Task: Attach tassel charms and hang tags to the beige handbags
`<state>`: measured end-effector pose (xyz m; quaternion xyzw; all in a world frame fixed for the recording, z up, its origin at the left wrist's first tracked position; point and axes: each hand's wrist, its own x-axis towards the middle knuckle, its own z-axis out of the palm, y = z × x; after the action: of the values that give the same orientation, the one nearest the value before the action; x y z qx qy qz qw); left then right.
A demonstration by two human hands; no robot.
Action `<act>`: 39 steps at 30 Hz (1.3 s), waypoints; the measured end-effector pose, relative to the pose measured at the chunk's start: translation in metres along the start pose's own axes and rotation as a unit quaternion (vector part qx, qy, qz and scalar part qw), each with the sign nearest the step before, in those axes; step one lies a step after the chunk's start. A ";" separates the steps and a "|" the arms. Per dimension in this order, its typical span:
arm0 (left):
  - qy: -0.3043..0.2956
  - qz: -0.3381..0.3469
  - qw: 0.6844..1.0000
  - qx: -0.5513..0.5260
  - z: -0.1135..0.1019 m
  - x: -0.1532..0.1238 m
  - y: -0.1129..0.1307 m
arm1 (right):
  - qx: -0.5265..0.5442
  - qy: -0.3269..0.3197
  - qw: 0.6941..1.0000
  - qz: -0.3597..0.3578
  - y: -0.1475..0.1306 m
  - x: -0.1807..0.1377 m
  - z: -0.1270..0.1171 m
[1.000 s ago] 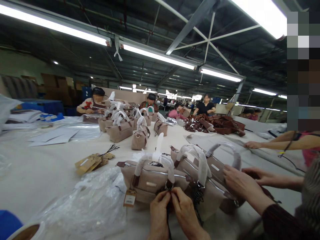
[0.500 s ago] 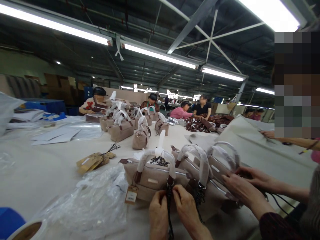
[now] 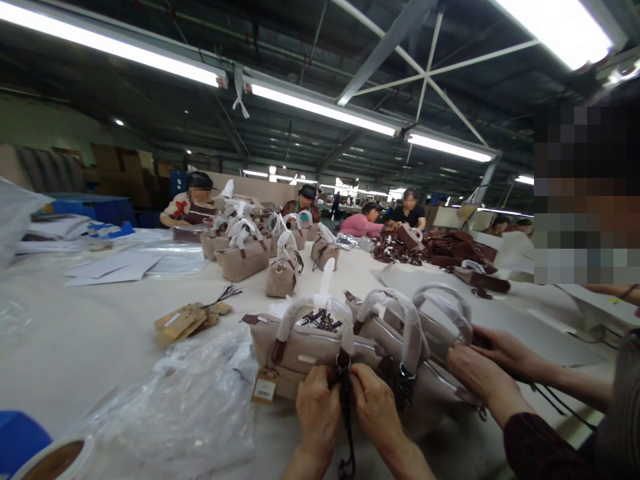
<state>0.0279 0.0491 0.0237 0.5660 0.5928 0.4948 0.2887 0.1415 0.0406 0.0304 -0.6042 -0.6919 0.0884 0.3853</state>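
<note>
In front of me a beige handbag point(image 3: 295, 350) stands on the table, its handles point(image 3: 289, 320) wrapped in white film. A dark braided cord point(image 3: 347, 413) hangs from the metal ring at the base of the right handle end. My left hand point(image 3: 320, 403) pinches at the cord's upper part from the left. From the right, my right hand point(image 3: 376, 400) has its fingers closed at the same spot. The fingertips are partly hidden against the bag. A cardboard tag point(image 3: 264, 387) dangles at the bag's left. Dark metal pieces point(image 3: 321, 321) show behind the handles.
More wrapped handbags point(image 3: 387, 320) stand close at right, where a co-worker's hands point(image 3: 483, 373) work. Clear plastic bags point(image 3: 185, 400) and a bundle of tags point(image 3: 187, 320) lie left. A round tub point(image 3: 60, 460) sits at the lower left. Several bags point(image 3: 245, 260) stand farther back.
My hands have risen slightly and stay at the cord by the ring. The co-worker's hands at right have shifted a little around their bag. The view has turned slightly.
</note>
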 end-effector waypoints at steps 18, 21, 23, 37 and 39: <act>-0.084 -0.203 0.911 -0.350 -0.003 0.015 0.003 | 0.115 -0.057 0.989 0.068 -0.002 0.008 -0.014; -0.087 -0.230 0.895 -0.372 0.000 0.017 0.001 | 0.128 -0.064 0.987 0.076 0.000 0.009 -0.014; -0.093 -0.247 0.885 -0.383 0.001 0.018 -0.001 | 0.134 -0.067 0.986 0.076 0.001 0.009 -0.014; -0.128 -0.310 0.846 -0.415 -0.009 0.019 0.007 | 0.167 -0.076 0.980 0.071 0.003 0.011 -0.016; -0.130 -0.311 0.845 -0.415 -0.009 0.019 0.007 | 0.176 -0.083 0.978 0.071 0.003 0.011 -0.017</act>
<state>0.0188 0.0639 0.0370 0.2381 0.4341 0.5006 0.7101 0.1551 0.0455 0.0449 -0.5652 -0.6504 0.2855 0.4195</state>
